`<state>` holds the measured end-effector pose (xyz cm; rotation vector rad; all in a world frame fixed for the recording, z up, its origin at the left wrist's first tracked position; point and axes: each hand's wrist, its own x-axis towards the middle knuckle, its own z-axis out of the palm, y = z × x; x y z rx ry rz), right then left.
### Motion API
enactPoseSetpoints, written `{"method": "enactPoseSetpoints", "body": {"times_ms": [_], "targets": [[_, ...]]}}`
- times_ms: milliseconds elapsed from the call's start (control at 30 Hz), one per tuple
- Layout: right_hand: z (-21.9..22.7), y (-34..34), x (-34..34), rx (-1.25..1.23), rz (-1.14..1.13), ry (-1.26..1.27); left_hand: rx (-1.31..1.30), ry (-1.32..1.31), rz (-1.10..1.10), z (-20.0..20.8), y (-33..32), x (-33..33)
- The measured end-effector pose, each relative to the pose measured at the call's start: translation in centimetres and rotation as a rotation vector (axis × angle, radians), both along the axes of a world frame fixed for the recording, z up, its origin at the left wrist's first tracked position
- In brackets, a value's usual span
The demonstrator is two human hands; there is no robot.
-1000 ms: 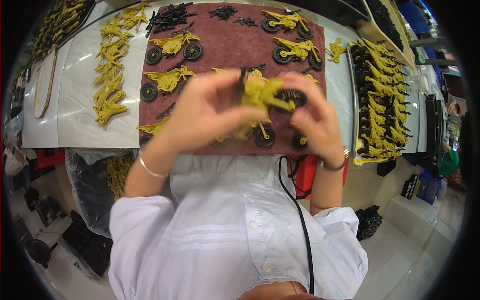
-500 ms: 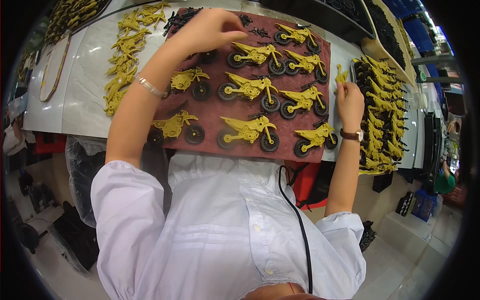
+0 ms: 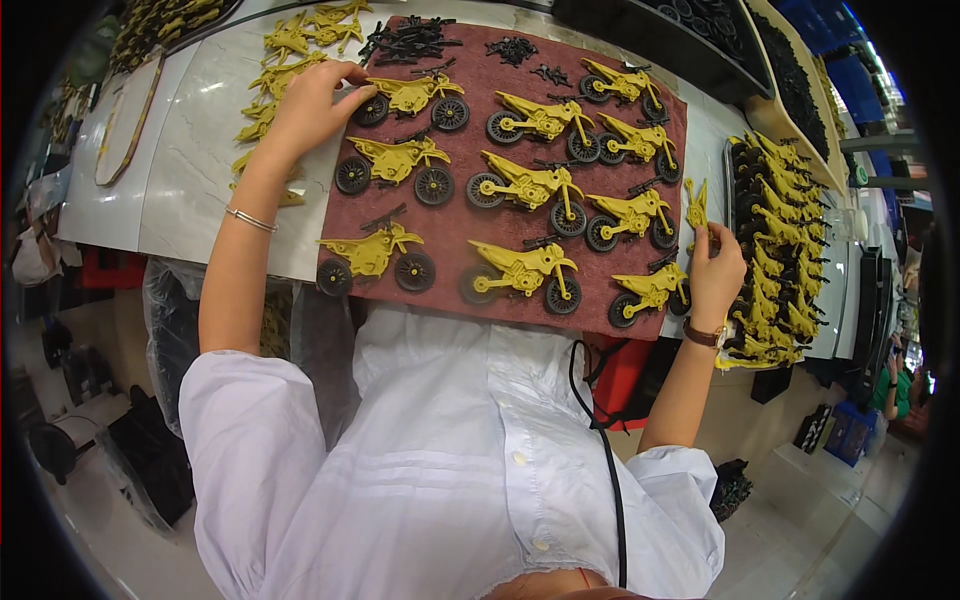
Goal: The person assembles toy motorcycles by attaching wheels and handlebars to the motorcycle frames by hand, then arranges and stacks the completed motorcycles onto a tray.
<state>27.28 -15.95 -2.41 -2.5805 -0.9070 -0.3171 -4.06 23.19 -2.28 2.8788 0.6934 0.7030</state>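
Note:
Toy motorbikes with yellow bodies and black wheels lie in rows on a dark red cloth (image 3: 455,225). My left hand (image 3: 318,112) is at the cloth's far left corner, its thumb and forefinger around the tail end of a toy motorbike (image 3: 410,95). Part of that bike's rear end is covered by the fingertips. Beyond the cloth's right edge, my right hand (image 3: 718,272) is closed, fingertips pinching the near end of a small forked yellow plastic piece (image 3: 697,203). A nearby toy motorbike (image 3: 648,290) lies just left of this hand.
Black handlebar-like parts (image 3: 405,42) and small black pieces (image 3: 511,50) are heaped along the cloth's far edge. Loose yellow bodies (image 3: 290,40) lie on the pale tabletop (image 3: 200,150) at left. A tray of packed yellow-and-black bikes (image 3: 775,240) stands right. Dark bins (image 3: 670,50) line the back.
My left hand has moved left from above the far part of the cloth, uncovering the black parts, to the far-left toy motorbike. My right hand still pinches the yellow piece. The view has shifted slightly.

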Motion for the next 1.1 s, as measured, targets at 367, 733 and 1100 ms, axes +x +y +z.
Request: {"method": "enactPoseSetpoints", "body": {"times_ms": [367, 733, 1100], "targets": [[-0.4, -1.3, -1.1, 0.196, -0.005, -0.022, -1.553, -0.452, 0.042, 1.8, -3.1, 2.6], [0.0, -1.1, -2.7, 0.464, 0.041, -0.071, -1.742, -0.601, -0.159, 1.4, -1.4, 1.3], [6.4, 5.6, -11.9, 0.516, 0.736, 0.048, -2.131, -0.541, -0.380, 3.8, -16.1, 4.1]]}}
